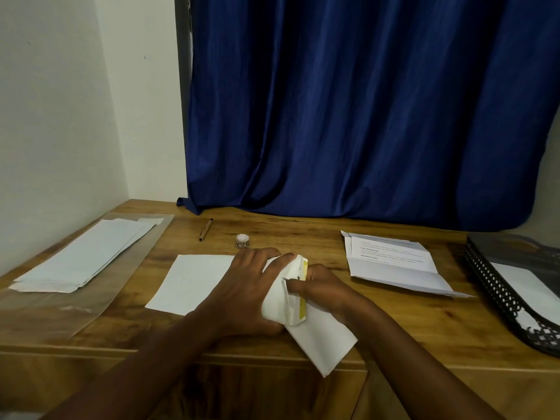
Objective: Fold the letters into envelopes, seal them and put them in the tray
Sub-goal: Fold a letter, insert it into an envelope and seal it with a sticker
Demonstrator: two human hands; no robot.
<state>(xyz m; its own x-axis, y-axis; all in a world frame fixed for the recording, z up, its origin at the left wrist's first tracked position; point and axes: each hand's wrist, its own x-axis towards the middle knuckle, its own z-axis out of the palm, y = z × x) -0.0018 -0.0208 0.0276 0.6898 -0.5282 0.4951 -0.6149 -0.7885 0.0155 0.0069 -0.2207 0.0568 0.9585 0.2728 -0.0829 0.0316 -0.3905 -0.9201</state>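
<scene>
At the table's front edge I hold a white envelope (322, 341), its lower end overhanging the edge. My left hand (242, 289) grips its upper part, fingers curled over the top. My right hand (321, 287) pinches the folded letter (298, 294), which shows a yellow strip, at the envelope's mouth. A flat white sheet (194, 280) lies just left of my hands. A black mesh tray (497, 286) at the right edge holds a white envelope (527, 292).
A stack of blank envelopes (88, 256) lies on a clear plastic sleeve at the left. A part-folded printed letter (391, 262) lies right of centre. A pen (205, 229) and a small sticker roll (242, 240) sit near the blue curtain (363, 116).
</scene>
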